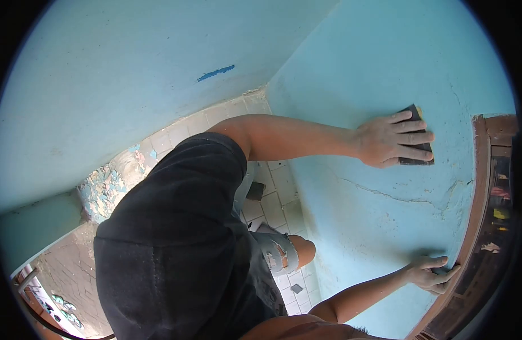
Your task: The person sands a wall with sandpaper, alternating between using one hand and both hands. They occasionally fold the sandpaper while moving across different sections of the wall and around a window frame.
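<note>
My left hand [388,139] is pressed flat on the light blue wall [351,68], its fingers spread over a dark rectangular pad [416,160] that lies between the palm side and the wall. A lighter yellowish edge of the pad shows near the fingertips. Lower down, my right hand [431,275] rests against the wall, fingers apart and reaching onto the brown frame [480,170]; no object shows in it. Both hands look dusty. A long crack [385,195] runs across the wall between the two hands.
White tiles [272,209] cover the floor below, with a dark block [255,191] on them. Flaked paint [105,187] lies along the left wall's base. A blue streak [215,73] marks that wall. Footwear [68,311] sits at lower left. My bent knee [303,252] is near the wall.
</note>
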`<state>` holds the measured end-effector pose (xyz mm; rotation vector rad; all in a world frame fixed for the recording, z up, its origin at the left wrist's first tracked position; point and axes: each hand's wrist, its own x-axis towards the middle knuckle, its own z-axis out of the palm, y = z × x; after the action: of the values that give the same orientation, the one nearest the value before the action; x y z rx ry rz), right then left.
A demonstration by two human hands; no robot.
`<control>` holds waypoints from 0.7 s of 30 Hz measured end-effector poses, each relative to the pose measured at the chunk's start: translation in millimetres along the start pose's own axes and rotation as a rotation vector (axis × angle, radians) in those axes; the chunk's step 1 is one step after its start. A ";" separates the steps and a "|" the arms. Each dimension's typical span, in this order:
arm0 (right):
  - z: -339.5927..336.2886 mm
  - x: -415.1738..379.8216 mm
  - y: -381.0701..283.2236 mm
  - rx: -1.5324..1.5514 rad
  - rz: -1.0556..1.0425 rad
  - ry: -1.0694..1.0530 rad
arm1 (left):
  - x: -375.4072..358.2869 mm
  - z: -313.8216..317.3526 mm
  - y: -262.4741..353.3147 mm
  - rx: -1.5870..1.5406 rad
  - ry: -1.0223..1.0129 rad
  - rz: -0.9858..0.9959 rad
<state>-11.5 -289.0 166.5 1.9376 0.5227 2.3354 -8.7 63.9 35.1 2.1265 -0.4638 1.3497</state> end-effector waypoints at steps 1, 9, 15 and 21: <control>-0.6 -0.1 1.3 0.005 -0.007 -0.008 | 6.6 -3.4 -5.5 -0.008 -0.023 0.055; -2.3 1.8 -8.7 -0.027 -0.039 0.013 | -0.1 32.2 36.9 0.028 0.193 -0.259; -11.1 2.0 -6.4 0.010 -0.052 -0.085 | 32.0 -2.9 -35.4 0.103 0.367 -0.320; -5.5 0.4 -12.1 -0.045 0.014 -0.063 | 14.7 18.6 -4.0 0.050 0.354 -0.424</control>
<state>-18.8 -278.8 162.5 1.9937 0.4492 2.2654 13.0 55.5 41.3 1.8290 0.1578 1.4449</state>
